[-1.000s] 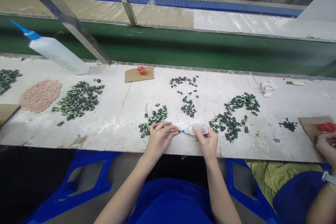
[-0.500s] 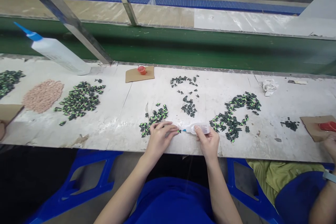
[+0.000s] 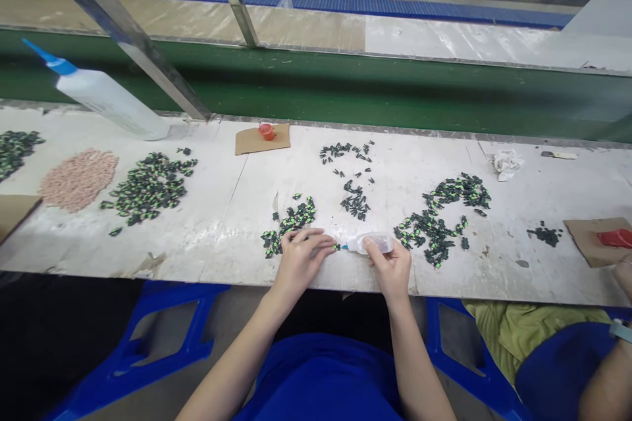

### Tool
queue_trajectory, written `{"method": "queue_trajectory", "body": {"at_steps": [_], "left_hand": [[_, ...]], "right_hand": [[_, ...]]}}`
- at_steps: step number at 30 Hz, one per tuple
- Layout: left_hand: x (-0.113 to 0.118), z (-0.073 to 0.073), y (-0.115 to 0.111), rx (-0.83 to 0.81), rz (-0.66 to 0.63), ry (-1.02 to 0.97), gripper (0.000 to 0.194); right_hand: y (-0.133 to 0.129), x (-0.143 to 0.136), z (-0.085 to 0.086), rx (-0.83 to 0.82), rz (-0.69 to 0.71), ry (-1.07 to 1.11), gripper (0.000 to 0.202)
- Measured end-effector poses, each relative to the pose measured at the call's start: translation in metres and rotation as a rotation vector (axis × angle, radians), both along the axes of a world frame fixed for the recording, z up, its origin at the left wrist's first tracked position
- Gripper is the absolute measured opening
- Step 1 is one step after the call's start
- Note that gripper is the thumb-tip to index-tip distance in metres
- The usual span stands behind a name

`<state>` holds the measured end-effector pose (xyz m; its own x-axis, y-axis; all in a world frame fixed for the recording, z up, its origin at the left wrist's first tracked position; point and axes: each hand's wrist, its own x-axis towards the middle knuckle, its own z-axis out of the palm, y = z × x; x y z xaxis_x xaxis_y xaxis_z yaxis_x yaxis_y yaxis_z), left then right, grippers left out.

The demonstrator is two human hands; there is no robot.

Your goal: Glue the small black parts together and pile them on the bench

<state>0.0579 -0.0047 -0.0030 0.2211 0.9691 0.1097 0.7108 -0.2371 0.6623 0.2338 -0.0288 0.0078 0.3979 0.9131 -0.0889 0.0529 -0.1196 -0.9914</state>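
Between its thumb and fingers, my left hand (image 3: 302, 259) pinches a small black and green part (image 3: 337, 247) just above the white table. My right hand (image 3: 394, 268) is closed on a small translucent bottle (image 3: 379, 243), tipped sideways, its blue nozzle at or very near the part. A pile of black and green parts (image 3: 299, 216) lies just beyond my left hand. Further right is a larger black and green pile (image 3: 434, 230). Small black pieces (image 3: 355, 202) are scattered on the table ahead of my hands.
On the left are a large white bottle (image 3: 113, 102), pink pieces (image 3: 79, 179) and another black and green pile (image 3: 151, 187). A red cup (image 3: 266, 131) sits on cardboard (image 3: 247, 142). Metal posts rise behind the table. At the right edge, a person's arm (image 3: 609, 381) shows.
The bottle in my right hand has shifted slightly left, bringing its nozzle closer to the part. My left hand is nearly still. The hand at the far left edge has gone out of view.
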Motion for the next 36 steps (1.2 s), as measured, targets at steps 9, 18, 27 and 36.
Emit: {"method": "queue_trajectory", "body": {"at_steps": [9, 18, 27, 36], "left_hand": [[0.001, -0.003, 0.000, 0.011, 0.009, -0.005, 0.007], [0.002, 0.025, 0.031, 0.007, -0.115, 0.056, 0.011], [0.036, 0.024, 0.096, 0.049, -0.176, 0.240, 0.017], [0.032, 0.015, 0.088, 0.069, -0.224, 0.213, 0.022]], "right_hand": [[0.001, 0.002, -0.005, 0.021, -0.070, 0.032, 0.027], [0.002, 0.010, -0.012, 0.110, -0.187, 0.201, 0.039], [0.016, 0.000, -0.019, 0.158, -0.050, 0.123, 0.049], [0.007, 0.006, -0.028, 0.158, 0.001, -0.044, 0.040]]}}
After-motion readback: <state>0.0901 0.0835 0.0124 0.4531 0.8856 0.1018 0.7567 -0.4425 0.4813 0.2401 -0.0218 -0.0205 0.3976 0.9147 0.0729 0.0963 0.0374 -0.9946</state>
